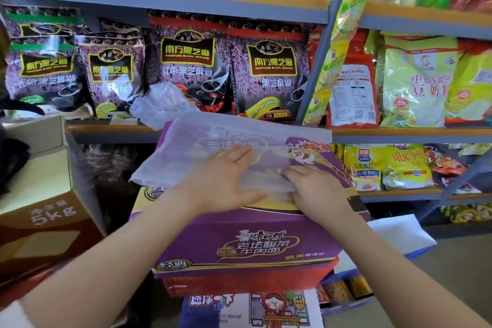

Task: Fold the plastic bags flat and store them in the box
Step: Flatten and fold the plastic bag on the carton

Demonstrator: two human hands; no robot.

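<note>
A thin translucent plastic bag (207, 141) lies spread over the top of a purple noodle carton (247, 247). My left hand (221, 178) presses flat on the bag with straight fingers. My right hand (314, 189) sits at the bag's right edge, its fingertips curled and pinching a fold of the plastic. A second crumpled clear bag (162, 104) lies on the shelf behind, in front of the sesame packs. An open cardboard box (45, 162) stands at the left.
Metal shelving (186, 5) full of snack and powder packs fills the view ahead and to the right. A brown 5kg carton (50, 224) sits at the left. More cartons are stacked under the purple one, and a white sheet (399, 234) lies at the right.
</note>
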